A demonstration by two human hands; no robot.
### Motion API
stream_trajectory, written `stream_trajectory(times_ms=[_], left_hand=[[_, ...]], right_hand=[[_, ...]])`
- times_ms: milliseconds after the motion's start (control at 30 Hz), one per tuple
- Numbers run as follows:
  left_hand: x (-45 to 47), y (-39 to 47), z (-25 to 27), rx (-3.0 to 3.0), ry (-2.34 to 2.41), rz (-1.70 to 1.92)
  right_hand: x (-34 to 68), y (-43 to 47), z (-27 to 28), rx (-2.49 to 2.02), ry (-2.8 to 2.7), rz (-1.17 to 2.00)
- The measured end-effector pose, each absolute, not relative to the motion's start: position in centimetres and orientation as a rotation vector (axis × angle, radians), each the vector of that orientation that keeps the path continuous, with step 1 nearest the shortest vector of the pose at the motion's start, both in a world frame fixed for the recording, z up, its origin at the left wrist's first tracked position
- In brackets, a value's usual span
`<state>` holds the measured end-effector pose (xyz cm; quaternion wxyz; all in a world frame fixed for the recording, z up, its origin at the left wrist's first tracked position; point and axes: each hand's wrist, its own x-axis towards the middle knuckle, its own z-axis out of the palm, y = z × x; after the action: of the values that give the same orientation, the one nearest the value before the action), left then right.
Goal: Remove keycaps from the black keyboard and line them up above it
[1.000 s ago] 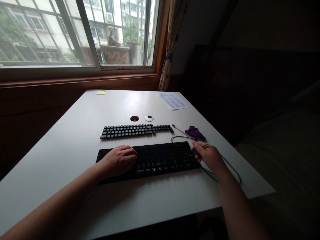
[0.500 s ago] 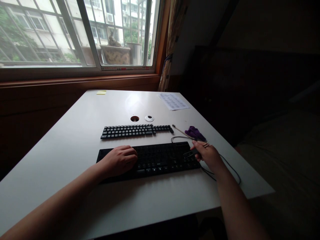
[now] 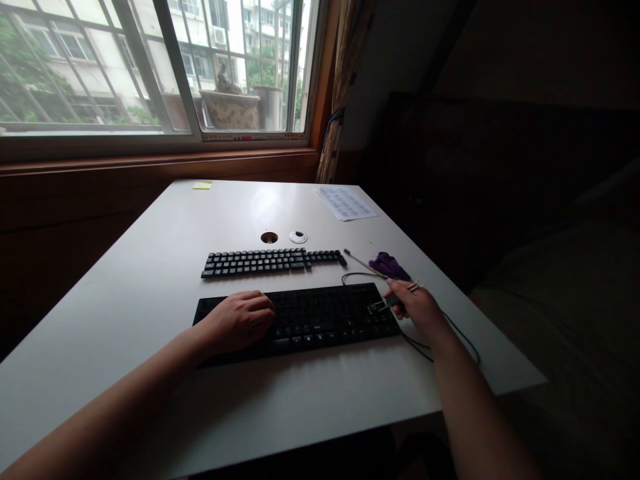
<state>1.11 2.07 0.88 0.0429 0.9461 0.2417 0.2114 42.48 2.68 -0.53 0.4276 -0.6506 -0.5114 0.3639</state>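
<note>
A black keyboard [image 3: 310, 310] lies across the middle of the white table, many of its keycaps gone from the upper rows. My left hand [image 3: 245, 320] rests on its left part, holding it down with bent fingers close together; the fingertips are partly hidden. Above the number pad at the right end, my right hand [image 3: 413, 307] is closed around a keycap puller [image 3: 393, 301]. The puller's wire loops point left, and a small dark keycap [image 3: 373, 309] appears to sit in them. More wire ends stick out behind the fingers.
Removed keycaps [image 3: 255, 262] stand in rows behind the keyboard. A thin brush [image 3: 363, 263], a purple cloth [image 3: 390, 265] and the looping cable [image 3: 463, 333] are at the right. Farther back are printed sheets [image 3: 347, 203], a yellow note [image 3: 203, 185], a cable hole [image 3: 269, 237] and its cover [image 3: 299, 237].
My right hand has shifted slightly, lifting the puller's tip, and a dark keycap now shows between its wires. My left hand has stayed on the keyboard.
</note>
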Motion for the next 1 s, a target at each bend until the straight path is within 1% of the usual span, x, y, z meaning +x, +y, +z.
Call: stream_trajectory(times_ms=[133, 367, 667, 933, 1000], left_hand=[[1.0, 2.1, 0.9, 2.89, 0.744, 0.617], [1.1, 2.1, 0.7, 2.883, 0.755, 0.609], [1.1, 2.1, 0.8, 2.858, 0.757, 0.589], [1.0, 2.2, 0.5, 2.845, 0.783, 0.677], [0.9, 2.3, 0.4, 2.85, 0.799, 0.712]], right_hand=[[42.8, 2.8, -0.9, -1.593, -1.221, 0.961], [41.9, 2.2, 0.4, -1.595, -1.24, 0.934], [39.7, 3.0, 1.7, -1.472, -1.181, 0.92], [33.0, 3.7, 1.5, -1.33, -1.313, 1.107], [31.2, 3.6, 1.5, -1.304, -1.351, 1.198]])
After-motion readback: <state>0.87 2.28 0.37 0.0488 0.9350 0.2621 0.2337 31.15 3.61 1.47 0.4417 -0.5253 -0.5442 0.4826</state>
